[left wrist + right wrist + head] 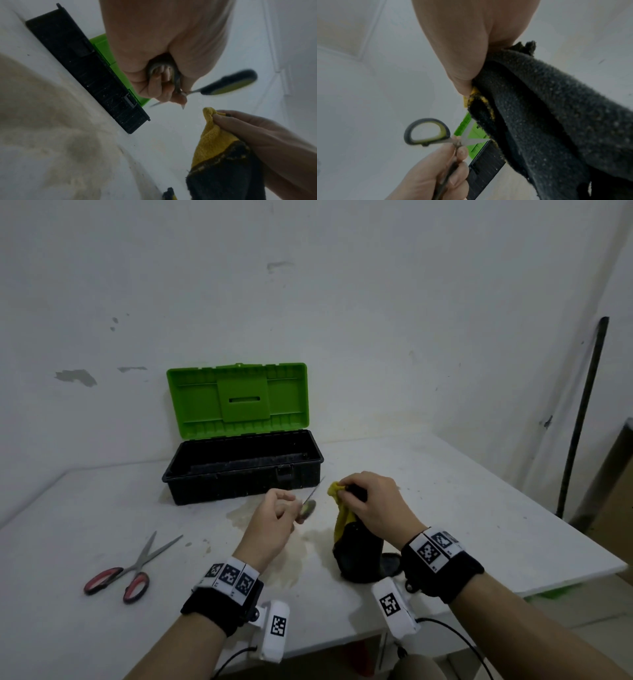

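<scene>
My left hand point(278, 513) grips a small pair of scissors point(309, 506) with grey and lime handles, fingers through one loop. In the right wrist view the scissors point(428, 132) have their blades spread, tips close to the cloth's edge. My right hand point(371, 503) pinches the top of a black and yellow cloth point(356, 553), which hangs down to the white table point(479, 508). In the left wrist view, the free handle loop point(229, 83) sticks out to the right above the cloth's yellow corner point(214, 135).
An open toolbox point(239, 474) with a black base and raised green lid point(238, 397) stands behind my hands. Red-handled scissors point(133, 568) lie at the left. A brownish stain point(291, 546) marks the table. A dark pole point(582, 419) leans at the right wall.
</scene>
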A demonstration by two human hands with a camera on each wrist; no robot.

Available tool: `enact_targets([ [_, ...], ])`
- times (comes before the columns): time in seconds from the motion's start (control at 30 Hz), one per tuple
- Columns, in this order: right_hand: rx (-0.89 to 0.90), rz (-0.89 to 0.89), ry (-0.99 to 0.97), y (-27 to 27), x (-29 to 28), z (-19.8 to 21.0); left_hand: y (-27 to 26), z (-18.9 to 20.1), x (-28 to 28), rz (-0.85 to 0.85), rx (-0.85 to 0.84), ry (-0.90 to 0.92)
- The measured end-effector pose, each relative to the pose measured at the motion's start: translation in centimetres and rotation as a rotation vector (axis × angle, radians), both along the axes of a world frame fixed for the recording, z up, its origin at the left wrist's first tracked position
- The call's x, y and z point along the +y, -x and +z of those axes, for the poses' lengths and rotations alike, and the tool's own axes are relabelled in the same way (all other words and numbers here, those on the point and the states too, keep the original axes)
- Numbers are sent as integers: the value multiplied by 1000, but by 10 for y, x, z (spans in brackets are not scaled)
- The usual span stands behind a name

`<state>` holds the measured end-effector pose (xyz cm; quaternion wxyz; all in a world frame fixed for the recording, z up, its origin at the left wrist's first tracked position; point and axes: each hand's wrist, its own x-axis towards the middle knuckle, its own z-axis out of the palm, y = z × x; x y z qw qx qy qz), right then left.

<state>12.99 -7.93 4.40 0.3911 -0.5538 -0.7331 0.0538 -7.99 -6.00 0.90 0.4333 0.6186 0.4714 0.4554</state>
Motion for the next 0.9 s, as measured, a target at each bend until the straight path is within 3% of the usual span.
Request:
enact_targets([
  [0.17, 193, -80, 74, -14, 0, 0, 5, -5, 0, -15, 160, -9],
  [0.3, 297, -33, 178, -18, -7, -1, 4, -6, 0, -24, 24, 39],
  [0.67, 26, 179, -84, 16, -8, -21, -7, -13, 4, -88, -123, 92],
  [0.9, -67, 157, -91, 19, 1, -24, -13, -11, -2, -101, -102, 78],
])
